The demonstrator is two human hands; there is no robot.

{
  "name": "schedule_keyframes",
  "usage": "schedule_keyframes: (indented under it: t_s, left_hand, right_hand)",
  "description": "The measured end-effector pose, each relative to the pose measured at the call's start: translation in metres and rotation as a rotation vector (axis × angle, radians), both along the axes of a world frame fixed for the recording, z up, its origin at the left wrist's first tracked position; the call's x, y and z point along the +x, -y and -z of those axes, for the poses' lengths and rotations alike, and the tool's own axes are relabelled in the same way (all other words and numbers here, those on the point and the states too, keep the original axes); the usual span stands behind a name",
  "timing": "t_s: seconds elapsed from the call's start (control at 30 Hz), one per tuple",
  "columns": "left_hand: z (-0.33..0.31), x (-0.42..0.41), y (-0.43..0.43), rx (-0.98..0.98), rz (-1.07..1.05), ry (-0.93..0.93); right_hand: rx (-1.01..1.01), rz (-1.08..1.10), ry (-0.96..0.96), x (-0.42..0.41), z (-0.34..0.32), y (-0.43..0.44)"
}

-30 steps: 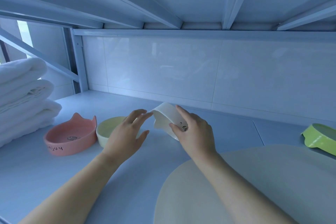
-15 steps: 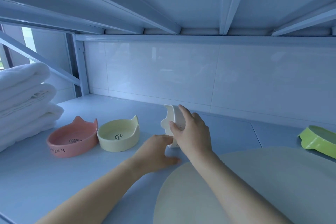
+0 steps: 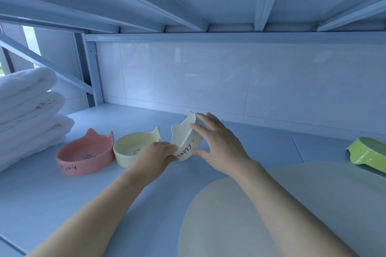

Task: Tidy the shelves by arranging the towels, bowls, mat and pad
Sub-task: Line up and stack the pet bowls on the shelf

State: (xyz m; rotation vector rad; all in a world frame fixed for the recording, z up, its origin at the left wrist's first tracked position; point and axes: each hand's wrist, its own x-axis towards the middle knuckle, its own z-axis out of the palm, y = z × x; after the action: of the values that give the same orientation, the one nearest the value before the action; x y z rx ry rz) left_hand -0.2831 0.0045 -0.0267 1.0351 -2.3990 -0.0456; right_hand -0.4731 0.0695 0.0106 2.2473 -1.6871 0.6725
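A white cat-eared bowl marked "Happy" is tilted on its edge above the shelf, just right of a pale yellow bowl. My left hand pinches its lower rim. My right hand holds its back and upper edge with spread fingers. A pink bowl stands left of the yellow one. Folded white towels are stacked at the far left. A green bowl sits at the right edge. A round cream mat lies under my right forearm.
The shelf above hangs low with metal ribs. A tiled wall closes the back. A diagonal brace and upright post stand at the back left corner.
The white bowl has turned so its "Happy" lettering faces me, and it has moved closer to the yellow bowl. My left hand has risen from the shelf to pinch its lower rim.
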Motion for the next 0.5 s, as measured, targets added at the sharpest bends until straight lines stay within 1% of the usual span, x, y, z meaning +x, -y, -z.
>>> schedule_keyframes:
  t_s: [0.1, 0.17, 0.37, 0.43, 0.5]
  left_hand:
    - [-0.003, 0.004, 0.001, -0.029, 0.016, 0.034]
    - [-0.002, 0.003, 0.001, -0.037, 0.041, 0.051]
    - [0.005, -0.003, 0.002, -0.095, 0.095, 0.065]
    - [0.008, -0.004, 0.001, -0.115, 0.102, 0.094]
    - [0.009, -0.005, 0.0, -0.133, 0.098, 0.081]
  right_hand:
    - [-0.007, -0.021, -0.003, 0.0, 0.004, 0.002]
    - [0.042, -0.021, 0.037, -0.002, 0.009, 0.003]
    - [0.152, 0.072, 0.136, -0.01, 0.03, 0.004]
    - [0.161, 0.091, 0.169, -0.012, 0.035, 0.004]
    - [0.156, 0.101, 0.18, -0.013, 0.037, 0.005]
